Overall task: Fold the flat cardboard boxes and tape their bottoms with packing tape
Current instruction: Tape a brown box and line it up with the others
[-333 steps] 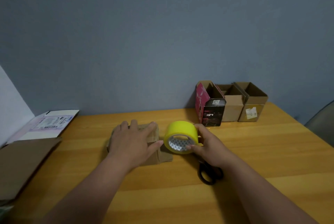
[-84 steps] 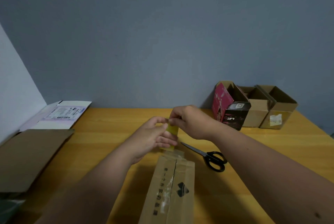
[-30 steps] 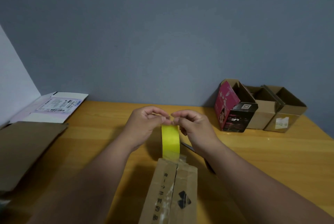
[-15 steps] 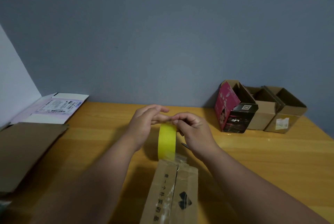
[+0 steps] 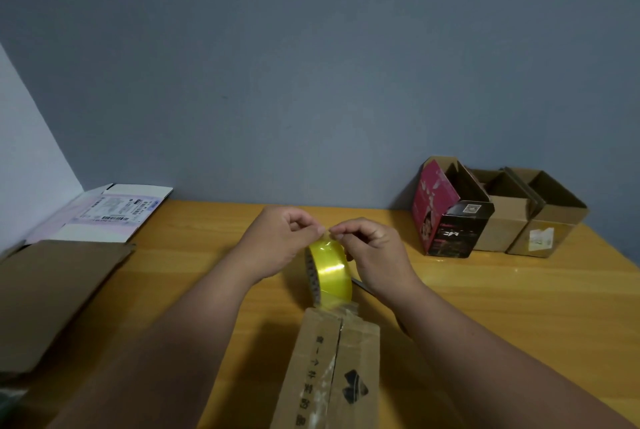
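Since half a second ago, both hands shifted slightly: left hand (image 5: 277,241) and right hand (image 5: 372,252) pinch the tape end atop the tape roll (image 5: 329,272), just beyond the box (image 5: 329,369). Judgement: peel evenly, then pull straight along the seam.

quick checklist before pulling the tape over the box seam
1. Tape roll at the far end of the box: ok.
2. Tape end found: both hands pinch at the roll's top, left hand, right hand; cannot tell if it is lifted.
3. Box flaps closed, seam facing up: ok.
4. Seam taped: not ok, no yellow tape on it.
5. Scissors in reach: mostly hidden behind the right hand, cannot tell.
6. Box held steady: not ok, neither hand is on it.
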